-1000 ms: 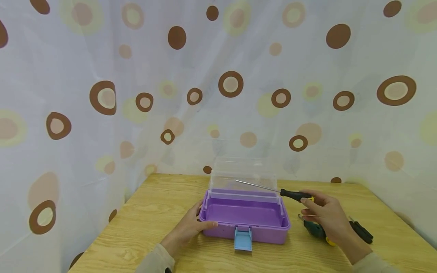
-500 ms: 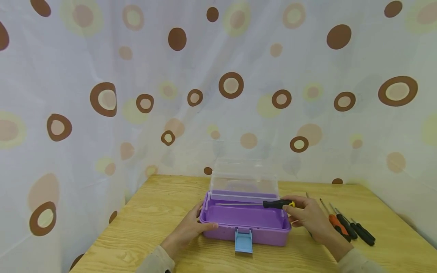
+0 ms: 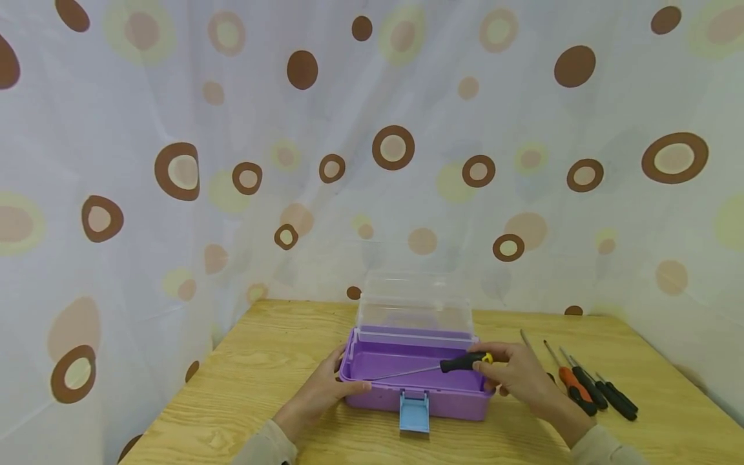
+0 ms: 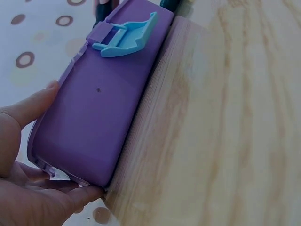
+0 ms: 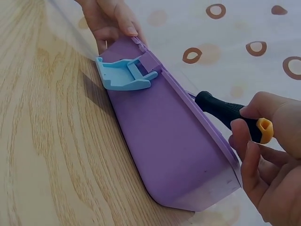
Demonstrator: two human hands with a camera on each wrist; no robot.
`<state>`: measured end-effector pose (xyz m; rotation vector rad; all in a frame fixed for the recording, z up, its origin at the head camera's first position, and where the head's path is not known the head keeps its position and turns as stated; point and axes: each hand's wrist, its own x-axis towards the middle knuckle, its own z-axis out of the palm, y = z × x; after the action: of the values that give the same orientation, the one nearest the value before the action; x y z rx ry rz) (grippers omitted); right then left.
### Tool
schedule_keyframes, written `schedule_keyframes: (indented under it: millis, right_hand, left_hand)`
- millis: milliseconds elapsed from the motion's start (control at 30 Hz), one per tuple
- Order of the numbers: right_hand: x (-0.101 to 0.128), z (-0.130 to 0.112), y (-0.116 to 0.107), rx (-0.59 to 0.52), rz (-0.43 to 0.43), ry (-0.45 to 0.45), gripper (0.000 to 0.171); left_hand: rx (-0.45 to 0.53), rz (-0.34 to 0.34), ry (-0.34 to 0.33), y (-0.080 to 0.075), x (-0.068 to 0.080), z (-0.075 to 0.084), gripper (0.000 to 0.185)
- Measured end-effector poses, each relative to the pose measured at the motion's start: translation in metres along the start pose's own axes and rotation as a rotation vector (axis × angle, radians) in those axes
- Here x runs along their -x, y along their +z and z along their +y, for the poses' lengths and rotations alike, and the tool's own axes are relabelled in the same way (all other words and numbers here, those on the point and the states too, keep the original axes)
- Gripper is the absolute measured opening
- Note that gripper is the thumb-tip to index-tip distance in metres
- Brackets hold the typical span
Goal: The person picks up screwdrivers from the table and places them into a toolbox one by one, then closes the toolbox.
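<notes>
My right grip (image 3: 514, 373) pinches the black-yellow screwdriver (image 3: 458, 363) by its handle end, shaft pointing left over the purple toolbox (image 3: 456, 405) on the tabletop (image 3: 250, 361); my left grip (image 3: 318, 391) holds the toolbox's left end.

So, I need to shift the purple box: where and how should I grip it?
Take the purple box by its two short ends, one hand from each side, I'd judge: the left hand grips the left end, while the blue latch juts out in front and the clear lid stands open behind.
</notes>
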<state>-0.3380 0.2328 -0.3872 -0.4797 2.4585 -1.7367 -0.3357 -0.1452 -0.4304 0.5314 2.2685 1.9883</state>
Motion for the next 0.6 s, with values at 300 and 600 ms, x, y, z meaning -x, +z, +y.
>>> schedule_keyframes:
  millis: [300,600]
  right_hand:
    - [0.0018,-0.0018,0.0013,0.049,-0.057,-0.008,0.044]
    - [0.0035,-0.0059,-0.0002,0.073,-0.055,-0.049,0.045]
  left_hand:
    - [0.009,0.009,-0.005,0.0009,-0.0012,-0.0021,0.104]
    - [0.046,-0.006,0.01,0.0004,0.0004,-0.0005,0.101]
